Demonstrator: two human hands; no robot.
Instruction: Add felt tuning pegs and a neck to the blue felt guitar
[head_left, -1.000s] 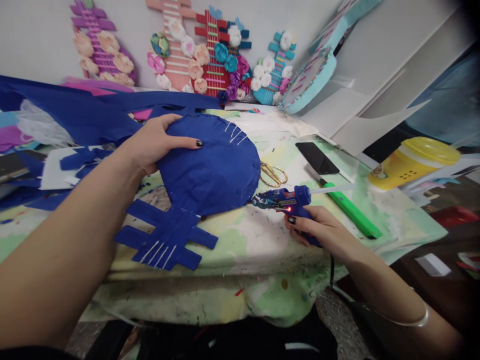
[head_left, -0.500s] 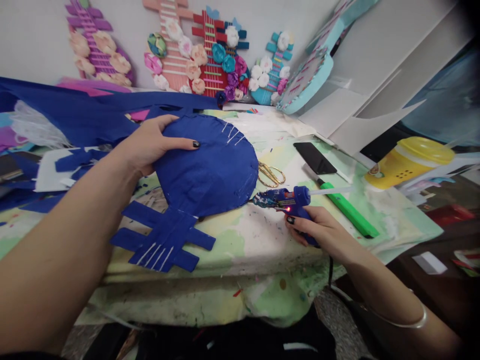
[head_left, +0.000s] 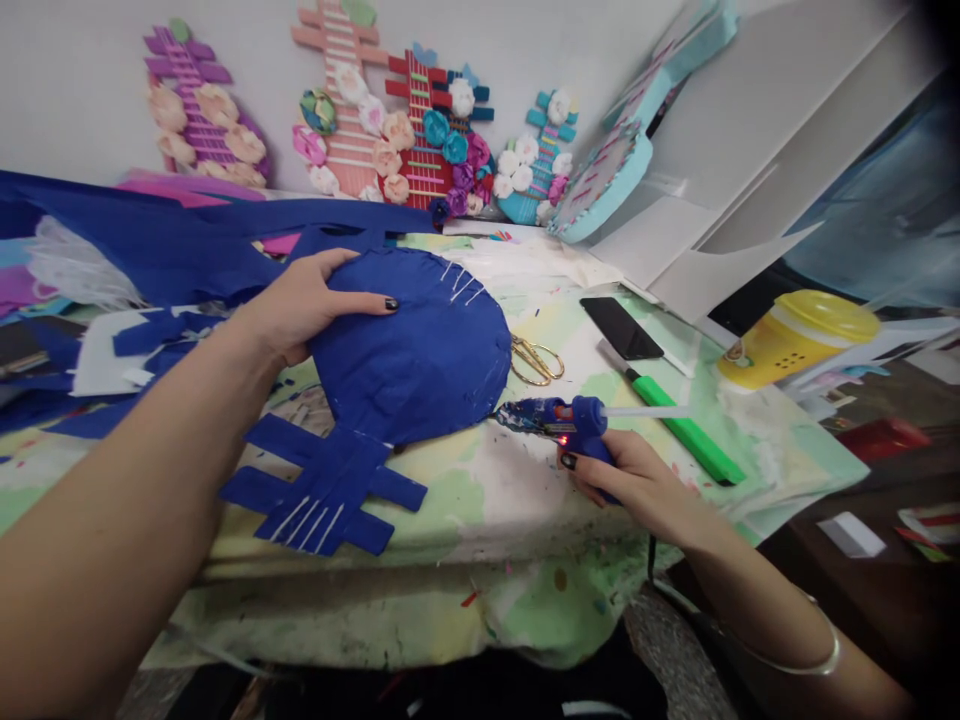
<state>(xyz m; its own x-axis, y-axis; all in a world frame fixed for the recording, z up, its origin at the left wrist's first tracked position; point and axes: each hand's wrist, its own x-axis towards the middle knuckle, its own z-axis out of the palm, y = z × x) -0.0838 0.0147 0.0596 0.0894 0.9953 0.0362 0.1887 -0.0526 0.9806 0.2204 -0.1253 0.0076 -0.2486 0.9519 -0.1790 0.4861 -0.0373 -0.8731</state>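
A blue paper-covered guitar shape (head_left: pixel 420 350) has its round body away from me and its pegged head toward me, with short white lines at both ends. My left hand (head_left: pixel 307 305) grips the body's left edge, thumb on top and the other fingers mostly hidden beneath. My right hand (head_left: pixel 626 475) is closed around the handle of a blue glue gun (head_left: pixel 555 415). A red light glows on the gun, and a white glue stick (head_left: pixel 649 411) sticks out of its back. The nozzle is at the body's lower right edge.
Gold-handled scissors (head_left: pixel 536 360), a black phone (head_left: pixel 621 327) and a green cutter (head_left: pixel 686 430) lie on the stained tablecloth (head_left: pixel 450 490). A yellow lidded cup (head_left: pixel 799 340) stands at right. Decorated guitars (head_left: pixel 424 130) lean on the wall. Blue scraps (head_left: pixel 161 335) lie at left.
The view has shifted slightly, so the background sits a little lower. Both hands keep their holds, and the glue gun's nozzle stays at the guitar shape's edge.
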